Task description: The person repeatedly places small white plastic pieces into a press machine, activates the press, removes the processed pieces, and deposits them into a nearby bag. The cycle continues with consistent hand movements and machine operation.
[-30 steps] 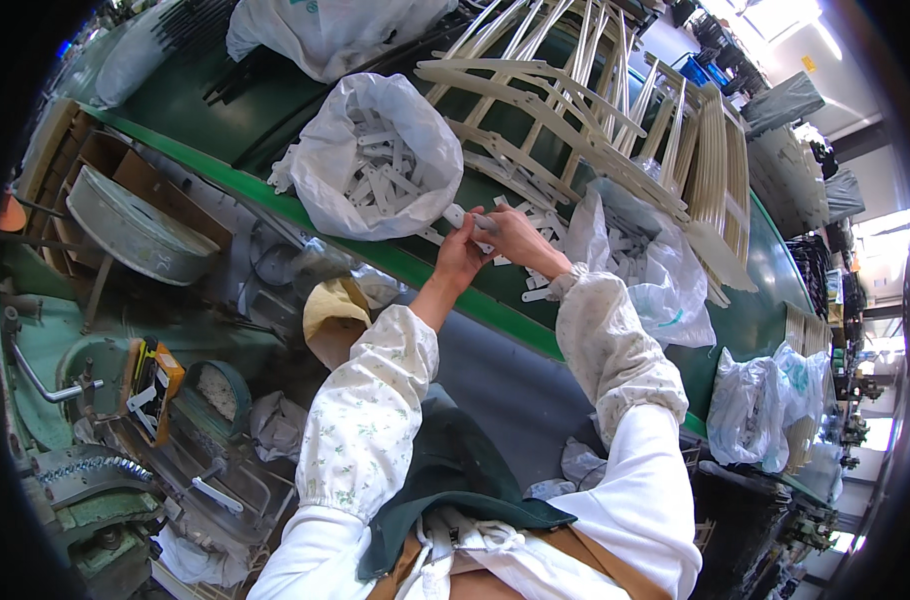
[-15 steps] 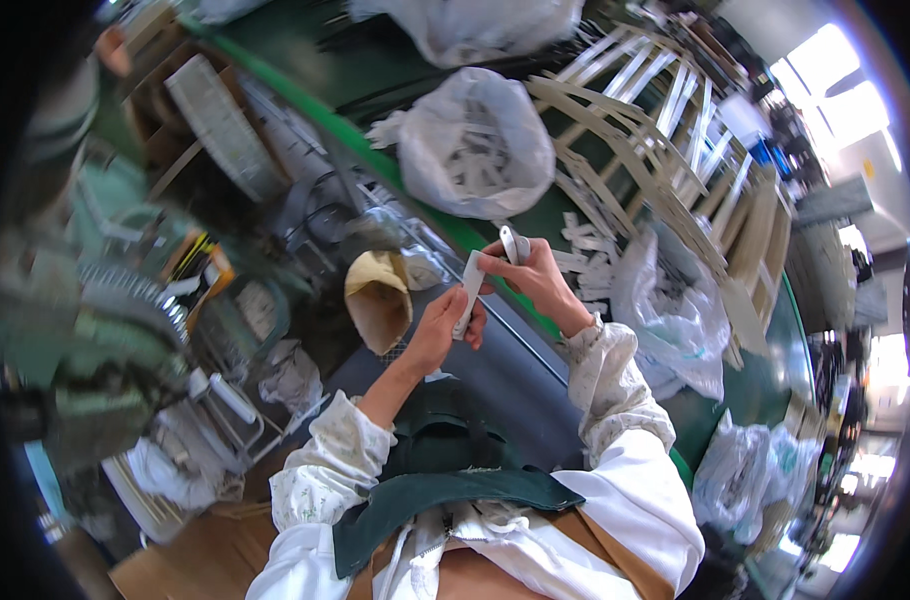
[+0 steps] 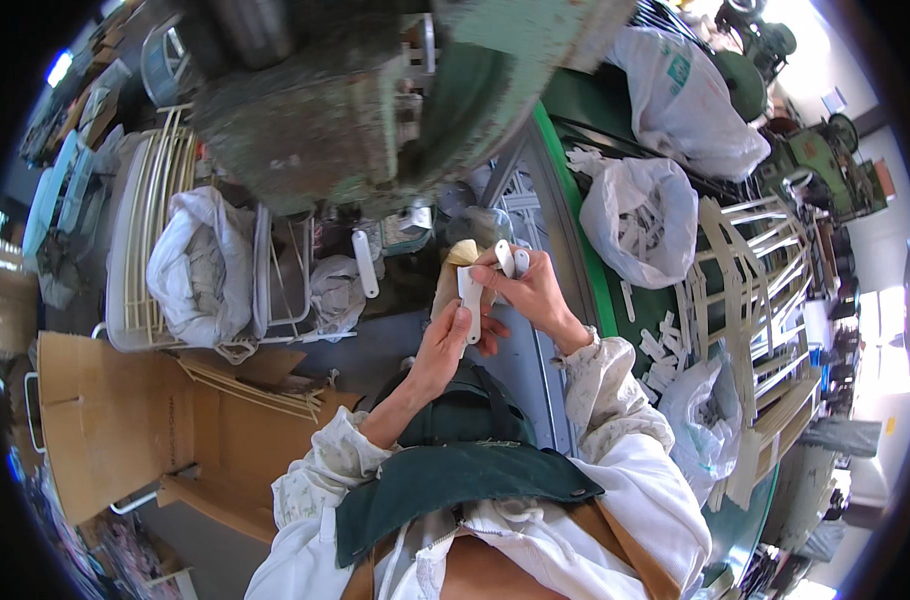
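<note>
My left hand (image 3: 443, 348) is closed on the lower part of a flat white strip (image 3: 471, 300), which has rounded ends and small holes. At the strip's upper end, my right hand (image 3: 533, 292) pinches it between thumb and fingers. Two more white strips (image 3: 504, 258) stick up from the right hand's grip, their lower parts hidden by the fingers. Ahead and to the left, another white strip (image 3: 365, 265) stands out below the worn green machine (image 3: 305, 140). A yellowish bag-like thing (image 3: 462, 252) shows just behind my hands.
A white sack of similar strips (image 3: 640, 225) stands on the green table (image 3: 593, 240) at right, with loose strips (image 3: 662, 352) and a clear bag (image 3: 708, 430) nearby. Beige slatted frames (image 3: 745, 290) lie beyond. At left are a cloth-filled white sack (image 3: 203, 270) and an opened cardboard box (image 3: 115, 410).
My view has swung left, bringing the green machine in ahead and shifting the table rightward. Both hands keep hold of the white strip, and the strips in my right hand now show fanned apart.
</note>
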A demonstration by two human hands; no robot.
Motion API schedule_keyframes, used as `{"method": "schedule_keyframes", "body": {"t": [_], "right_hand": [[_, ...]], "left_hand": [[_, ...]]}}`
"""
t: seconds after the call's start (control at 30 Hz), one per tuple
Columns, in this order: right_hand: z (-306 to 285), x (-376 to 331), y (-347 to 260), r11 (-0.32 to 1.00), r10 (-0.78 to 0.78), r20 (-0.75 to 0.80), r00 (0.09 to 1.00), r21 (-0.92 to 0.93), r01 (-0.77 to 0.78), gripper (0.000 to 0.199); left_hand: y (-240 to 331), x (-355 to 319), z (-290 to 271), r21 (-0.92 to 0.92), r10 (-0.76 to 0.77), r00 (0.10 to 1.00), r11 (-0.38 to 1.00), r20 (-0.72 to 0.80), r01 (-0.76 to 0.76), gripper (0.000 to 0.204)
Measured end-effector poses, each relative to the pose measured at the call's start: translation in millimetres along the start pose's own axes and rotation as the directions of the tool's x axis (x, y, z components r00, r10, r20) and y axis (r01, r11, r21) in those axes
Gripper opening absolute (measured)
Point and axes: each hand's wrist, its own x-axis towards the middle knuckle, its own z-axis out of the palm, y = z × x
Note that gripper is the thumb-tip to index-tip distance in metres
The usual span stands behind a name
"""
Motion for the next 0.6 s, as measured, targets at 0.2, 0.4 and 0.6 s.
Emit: {"method": "schedule_keyframes", "body": {"t": [0.2, 0.4, 0.6], "right_hand": [[53.5, 8.4, -20.8, 0.990, -0.021, -0.117, 0.993, 0.137, 0.037, 0.012], [62.8, 9.9, -16.7, 0.909, 0.081, -0.131, 0.988, 0.415, -0.019, 0.015], [106.4, 6.1, -11.4, 0.961, 0.075, -0.248, 0.966, 0.276, -0.004, 0.019]], "left_hand": [[24.6, -19.0, -11.2, 0.080, 0.052, 0.992, 0.996, -0.114, -0.043, 0.039], [29.7, -29.9, -21.1, -0.198, 0.093, 0.964, 0.970, -0.249, -0.145, 0.032], [49.1, -52.1, -36.0, 0.117, 0.186, 0.817, 0.982, -0.546, -0.145, 0.020]]}}
